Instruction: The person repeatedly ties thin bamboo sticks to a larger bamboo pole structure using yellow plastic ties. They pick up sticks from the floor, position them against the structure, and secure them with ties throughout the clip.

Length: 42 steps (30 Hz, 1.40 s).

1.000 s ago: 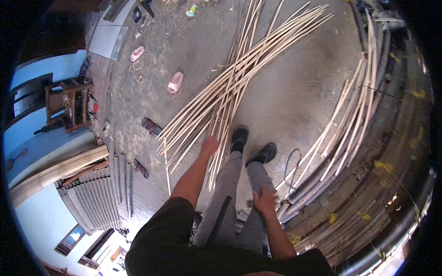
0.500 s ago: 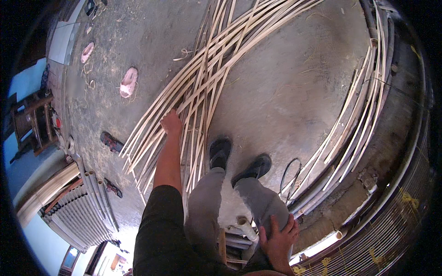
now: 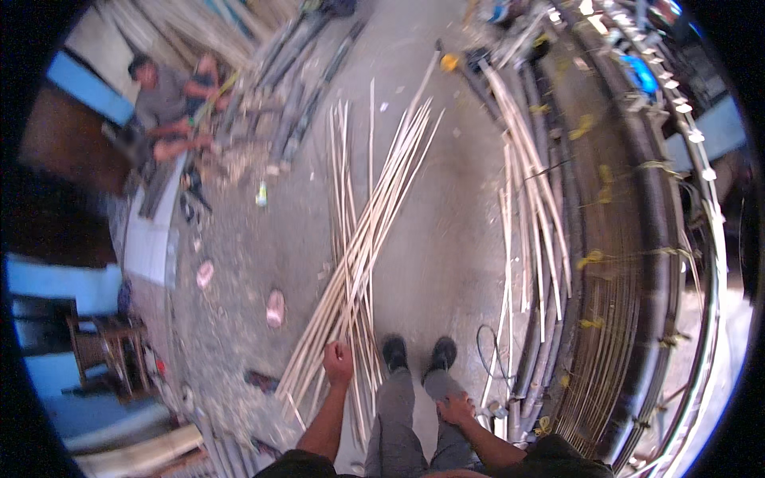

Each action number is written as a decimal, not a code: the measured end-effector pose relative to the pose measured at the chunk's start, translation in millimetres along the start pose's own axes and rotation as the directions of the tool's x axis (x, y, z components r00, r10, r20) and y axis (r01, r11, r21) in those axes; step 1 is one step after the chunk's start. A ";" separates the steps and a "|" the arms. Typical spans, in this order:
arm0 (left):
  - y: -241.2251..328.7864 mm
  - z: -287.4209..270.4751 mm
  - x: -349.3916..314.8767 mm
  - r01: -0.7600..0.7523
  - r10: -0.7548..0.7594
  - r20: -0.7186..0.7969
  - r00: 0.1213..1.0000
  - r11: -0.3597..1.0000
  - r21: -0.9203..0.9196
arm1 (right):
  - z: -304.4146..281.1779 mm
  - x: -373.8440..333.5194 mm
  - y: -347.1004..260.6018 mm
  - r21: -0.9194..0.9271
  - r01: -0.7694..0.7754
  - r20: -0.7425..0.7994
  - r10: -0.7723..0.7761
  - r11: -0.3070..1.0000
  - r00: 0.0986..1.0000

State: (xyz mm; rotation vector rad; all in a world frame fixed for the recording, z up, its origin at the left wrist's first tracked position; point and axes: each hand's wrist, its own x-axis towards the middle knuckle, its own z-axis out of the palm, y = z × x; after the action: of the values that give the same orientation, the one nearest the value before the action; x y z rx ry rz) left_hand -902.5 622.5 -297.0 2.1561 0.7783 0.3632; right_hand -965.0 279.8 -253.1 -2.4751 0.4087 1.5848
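Note:
A crossed pile of long, pale bamboo strips (image 3: 368, 243) lies on the concrete floor in front of my feet. My left hand (image 3: 339, 362) is closed at the near part of the pile, its fingers curled around what looks like one strip; blur hides the exact grip. Against my right knee rests my right hand (image 3: 457, 409), fingers spread, holding nothing. My dark shoes (image 3: 442, 352) stand just right of the strips' near ends.
More pale strips (image 3: 532, 199) and dark pipes (image 3: 550, 334) run along the right. Pink slippers (image 3: 276, 308) lie left of the pile. Another person (image 3: 163, 103) sits at far left among poles. A small bottle (image 3: 261, 193) stands on the floor; a wooden chair (image 3: 111, 350) is at left.
My view has tilted up, bringing the far floor and the seated person into sight. My left hand stays closed by the pile; my right hand stays on my knee.

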 end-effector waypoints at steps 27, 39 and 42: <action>675.1 40.9 -221.5 0.569 0.442 0.801 0.403 0.564 -0.598 | -4.7 -473.0 221.4 0.494 0.507 -0.832 0.553 0.706 0.041; 599.6 -56.0 -544.2 -0.476 0.566 0.284 -0.774 -0.224 -0.851 | 45.1 -603.2 418.3 0.646 0.097 -0.736 0.584 0.757 0.343; 606.6 -38.8 -575.3 -0.323 0.613 0.185 -0.768 -0.122 -0.939 | 85.0 -622.2 451.7 0.747 0.008 -0.620 0.691 0.665 0.372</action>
State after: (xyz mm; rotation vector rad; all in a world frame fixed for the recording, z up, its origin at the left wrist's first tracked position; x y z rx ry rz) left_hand -1115.8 -20.6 194.2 1.4051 -2.0695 -0.3107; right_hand -1429.5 -39.0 276.9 -2.4002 1.4798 -0.1469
